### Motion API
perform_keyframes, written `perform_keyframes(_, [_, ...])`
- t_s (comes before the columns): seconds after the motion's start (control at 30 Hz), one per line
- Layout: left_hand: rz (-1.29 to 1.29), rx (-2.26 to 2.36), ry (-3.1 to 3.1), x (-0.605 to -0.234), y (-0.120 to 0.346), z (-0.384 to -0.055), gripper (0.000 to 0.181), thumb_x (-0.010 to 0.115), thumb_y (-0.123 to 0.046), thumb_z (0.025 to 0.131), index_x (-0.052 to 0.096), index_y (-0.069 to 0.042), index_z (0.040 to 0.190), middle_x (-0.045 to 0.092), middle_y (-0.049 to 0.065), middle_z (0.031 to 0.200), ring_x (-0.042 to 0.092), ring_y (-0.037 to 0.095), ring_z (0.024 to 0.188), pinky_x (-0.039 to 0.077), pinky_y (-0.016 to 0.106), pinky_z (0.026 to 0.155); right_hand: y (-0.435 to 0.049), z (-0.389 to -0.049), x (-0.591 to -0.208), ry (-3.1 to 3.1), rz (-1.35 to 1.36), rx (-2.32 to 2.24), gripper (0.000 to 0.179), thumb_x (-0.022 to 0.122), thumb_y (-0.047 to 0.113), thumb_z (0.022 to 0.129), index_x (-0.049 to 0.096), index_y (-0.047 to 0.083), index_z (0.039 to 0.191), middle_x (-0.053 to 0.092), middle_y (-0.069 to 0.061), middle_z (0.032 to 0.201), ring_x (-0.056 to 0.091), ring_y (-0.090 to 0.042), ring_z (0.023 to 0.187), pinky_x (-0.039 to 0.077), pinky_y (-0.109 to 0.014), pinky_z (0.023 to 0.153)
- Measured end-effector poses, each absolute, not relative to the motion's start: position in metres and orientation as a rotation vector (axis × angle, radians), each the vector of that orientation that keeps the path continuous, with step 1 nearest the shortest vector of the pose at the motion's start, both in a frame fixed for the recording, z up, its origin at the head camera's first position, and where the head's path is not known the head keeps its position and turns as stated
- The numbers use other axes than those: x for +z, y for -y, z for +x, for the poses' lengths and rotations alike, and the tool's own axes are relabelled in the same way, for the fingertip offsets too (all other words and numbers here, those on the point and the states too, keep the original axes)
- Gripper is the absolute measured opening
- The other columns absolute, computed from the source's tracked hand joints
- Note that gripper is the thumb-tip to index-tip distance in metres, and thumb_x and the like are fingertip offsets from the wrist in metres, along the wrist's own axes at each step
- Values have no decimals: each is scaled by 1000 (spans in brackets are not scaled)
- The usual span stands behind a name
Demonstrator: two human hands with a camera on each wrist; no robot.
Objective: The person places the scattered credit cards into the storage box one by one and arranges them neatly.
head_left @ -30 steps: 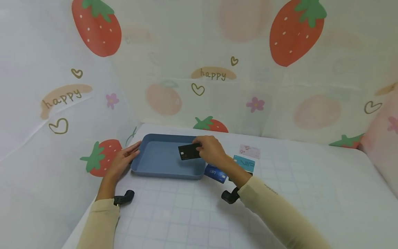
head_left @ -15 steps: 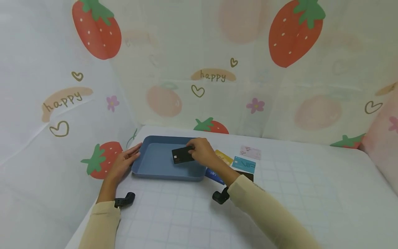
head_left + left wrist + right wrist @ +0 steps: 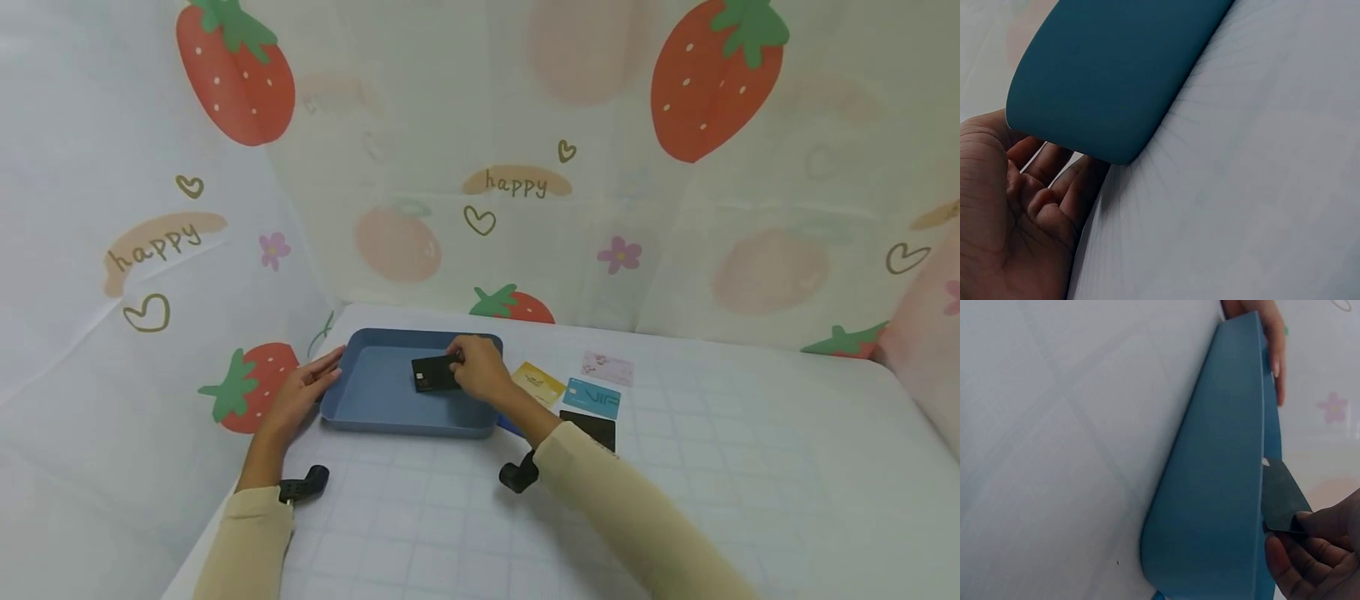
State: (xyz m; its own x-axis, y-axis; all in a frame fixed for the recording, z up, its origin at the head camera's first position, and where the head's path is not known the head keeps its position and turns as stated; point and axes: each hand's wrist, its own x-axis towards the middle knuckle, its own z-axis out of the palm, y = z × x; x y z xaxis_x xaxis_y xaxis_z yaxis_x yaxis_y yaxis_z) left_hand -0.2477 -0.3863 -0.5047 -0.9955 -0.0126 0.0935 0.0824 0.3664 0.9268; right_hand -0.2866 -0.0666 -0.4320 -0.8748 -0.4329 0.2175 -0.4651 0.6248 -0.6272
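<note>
A blue rectangular tray [image 3: 408, 428] lies on the white table. My right hand [image 3: 482, 372] pinches a black bank card [image 3: 433, 374] by its right end, over the inside of the tray; a chip shows near the card's left edge. In the right wrist view, thumb and fingers grip one end of this card [image 3: 1284, 497] beyond the tray's near wall [image 3: 1210, 462]. My left hand [image 3: 294, 402] rests at the tray's left side with its fingers extended along the wall. The left wrist view has that hand [image 3: 1029, 212] against the tray's corner.
Right of the tray lie a gold card [image 3: 538, 383], a teal card [image 3: 592, 398], a second black card [image 3: 591, 428] and a pale pink card [image 3: 607, 367]. A blue card [image 3: 509, 425] is mostly hidden under the right forearm. A strawberry-print curtain [image 3: 525, 250] stands behind the table.
My right hand has carried the black card leftward and slightly down, further over the tray. More of the gold card and the black card on the table shows. My left hand stays at the tray.
</note>
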Motion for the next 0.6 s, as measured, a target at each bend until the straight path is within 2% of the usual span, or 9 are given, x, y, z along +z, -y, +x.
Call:
perform_keyframes(0.27, [-74, -1712, 2539, -504, 387, -248, 51, 55, -30, 96, 41, -22, 144, 41, 0, 146, 30, 17, 138, 26, 45, 110, 74, -292, -439, 2777, 729, 1092, 19, 67, 9, 87, 69, 10, 106, 64, 1, 82, 57, -11, 72, 48, -27, 63])
perform_keyframes(0.47, [-82, -1714, 2533, -504, 388, -248, 51, 55, -29, 96, 40, -21, 144, 41, 1, 146, 29, 17, 138, 25, 46, 110, 80, -295, -442, 2775, 665, 1258, 24, 65, 2, 84, 68, 3, 108, 62, -2, 80, 56, -14, 71, 48, -24, 60])
perform_keyframes(0.6, [-80, -1705, 2535, -505, 389, -248, 50, 55, -28, 96, 41, -22, 143, 41, 2, 145, 30, 17, 138, 25, 46, 110, 84, -296, -444, 2782, 564, 1465, 29, 63, -3, 82, 66, -3, 110, 59, -9, 76, 55, -15, 64, 51, -23, 53])
